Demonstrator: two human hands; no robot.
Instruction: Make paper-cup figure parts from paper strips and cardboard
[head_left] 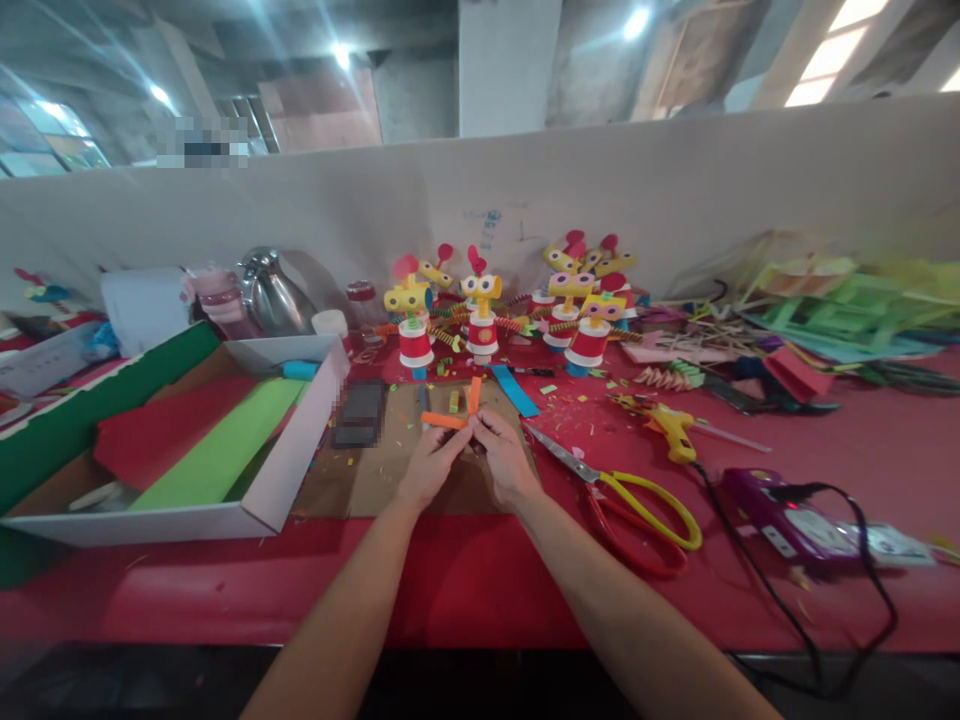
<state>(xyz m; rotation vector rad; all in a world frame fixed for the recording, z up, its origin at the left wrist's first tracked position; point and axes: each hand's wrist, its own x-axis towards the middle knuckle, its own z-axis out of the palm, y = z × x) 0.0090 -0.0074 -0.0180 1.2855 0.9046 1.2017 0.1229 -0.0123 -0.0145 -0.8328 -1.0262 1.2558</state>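
Two orange paper strips [444, 420] meet at a corner between my fingertips, one pointing left and one pointing up. My left hand [431, 462] pinches them from the left, and my right hand [504, 458] pinches the same corner from the right. Both hands hover over a brown cardboard sheet [367, 488] scattered with paper bits. Just behind the strips is a small yellow-green folded piece [454, 401]. A blue paper strip [515, 390] lies at the sheet's far right corner. How the strips join is hidden by my fingers.
Several paper-cup figures [481, 325] stand at the back. Scissors [600, 480], a yellow glue gun [673, 430] and a purple power strip [795, 525] with a black cord lie right. An open box [281, 470] of coloured paper sits left, beside a dark phone-like slab [360, 412].
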